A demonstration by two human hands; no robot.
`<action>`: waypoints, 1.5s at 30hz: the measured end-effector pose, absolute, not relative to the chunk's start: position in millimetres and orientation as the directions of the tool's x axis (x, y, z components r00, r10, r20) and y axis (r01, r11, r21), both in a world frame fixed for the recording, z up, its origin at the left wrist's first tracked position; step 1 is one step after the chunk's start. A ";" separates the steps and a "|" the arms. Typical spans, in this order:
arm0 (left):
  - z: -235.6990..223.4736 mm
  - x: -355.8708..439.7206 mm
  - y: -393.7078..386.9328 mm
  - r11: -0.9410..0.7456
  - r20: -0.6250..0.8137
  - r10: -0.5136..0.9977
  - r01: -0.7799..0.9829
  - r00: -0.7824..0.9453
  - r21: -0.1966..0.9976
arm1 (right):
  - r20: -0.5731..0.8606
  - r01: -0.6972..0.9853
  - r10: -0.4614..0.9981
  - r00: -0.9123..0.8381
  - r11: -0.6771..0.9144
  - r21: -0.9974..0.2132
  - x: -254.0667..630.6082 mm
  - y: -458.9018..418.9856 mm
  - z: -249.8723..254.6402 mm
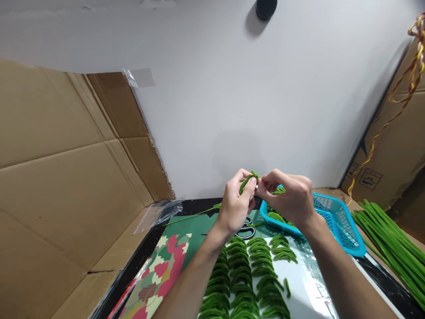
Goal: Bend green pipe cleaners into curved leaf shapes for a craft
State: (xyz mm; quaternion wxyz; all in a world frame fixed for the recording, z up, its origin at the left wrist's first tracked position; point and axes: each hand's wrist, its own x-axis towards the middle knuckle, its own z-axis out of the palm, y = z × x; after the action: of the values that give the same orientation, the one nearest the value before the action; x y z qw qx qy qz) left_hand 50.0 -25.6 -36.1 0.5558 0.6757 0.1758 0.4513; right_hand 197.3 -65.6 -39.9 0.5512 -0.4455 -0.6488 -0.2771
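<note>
Both hands are raised together over the back of the table. My left hand [236, 199] is closed in a pinch on a bent green pipe cleaner [245, 182]. The fingertips of my right hand [288, 195] press together at the pipe cleaner's right end, close against the left thumb. Below the hands, rows of curved green pipe cleaner pieces [239, 274] lie on a white sheet. One short straight piece [287, 288] lies apart at their right. Scissors [245, 231] with dark handles rest behind the rows, partly hidden by my left wrist.
A blue plastic basket [357, 235] holding some green pieces stands at the right. Beyond it lies a bundle of long green pipe cleaners [392, 243]. A patterned sheet [162, 270] lies at the left on a green mat [195, 226]. Cardboard [66, 177] walls the left side.
</note>
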 end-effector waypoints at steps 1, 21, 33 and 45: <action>-36.3 50.2 -25.7 -0.328 0.419 0.741 -0.262 0.525 0.908 | 0.961 0.882 0.277 0.007 0.452 -0.137 196.3 -65.2 -40.9; -32.6 46.5 -20.7 -0.372 0.448 0.776 -0.252 0.444 0.894 | 0.964 0.880 0.260 0.061 0.442 -0.175 189.0 -58.8 -49.6; -36.2 50.4 -26.8 -0.324 0.437 0.784 -0.310 0.441 0.894 | 0.994 0.937 0.114 -0.001 0.348 -0.039 184.8 -59.7 -49.8; -32.0 47.5 -28.6 -0.229 0.399 0.808 -0.392 0.433 0.891 | 0.989 0.873 0.135 0.064 0.472 -0.121 172.6 -62.9 -48.0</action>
State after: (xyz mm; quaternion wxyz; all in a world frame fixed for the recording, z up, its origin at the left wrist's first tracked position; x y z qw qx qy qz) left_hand 47.5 -28.6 -32.0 0.5961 0.6012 0.1731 0.5033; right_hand 172.6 -62.9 -48.0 0.6018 -0.4123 -0.6115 -0.3065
